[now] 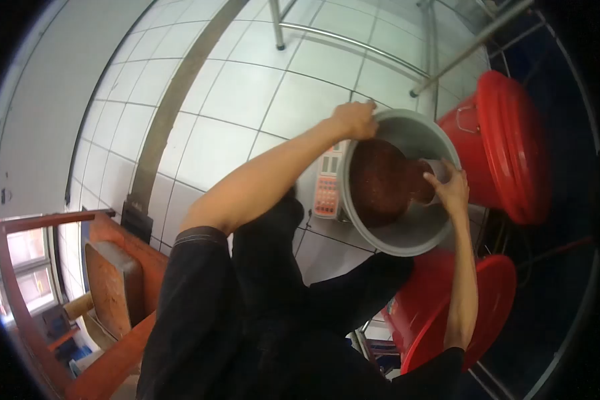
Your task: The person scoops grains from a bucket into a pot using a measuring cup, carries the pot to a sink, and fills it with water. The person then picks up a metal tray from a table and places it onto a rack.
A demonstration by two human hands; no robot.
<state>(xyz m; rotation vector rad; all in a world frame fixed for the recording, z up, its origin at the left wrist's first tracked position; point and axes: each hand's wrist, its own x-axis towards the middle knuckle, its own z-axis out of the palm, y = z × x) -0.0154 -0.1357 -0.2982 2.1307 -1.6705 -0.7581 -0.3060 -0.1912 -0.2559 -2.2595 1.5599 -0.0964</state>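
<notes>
A grey bucket [407, 247] stands in front of me, with a reddish-brown mass [380, 183] inside it. My left hand [357, 121] is closed at the bucket's far left rim, its fingers curled there. Over the right side of the bucket, my right hand [452, 191] grips a pale cup [436, 167], tilted and partly hidden by the fingers. Reddish-brown stuff shows at the cup's mouth, overlapping the mass in this view. A digital scale [326, 193] with orange keys sits right beside the bucket, partly hidden by it.
A red lidded bin [513, 147] stands close to the bucket's right, and a red tub [490, 293] is near my right forearm. Metal frame legs [353, 45] rise from the white tiled floor [240, 90] beyond. At left is an orange frame [113, 357] with a worn tray [113, 290].
</notes>
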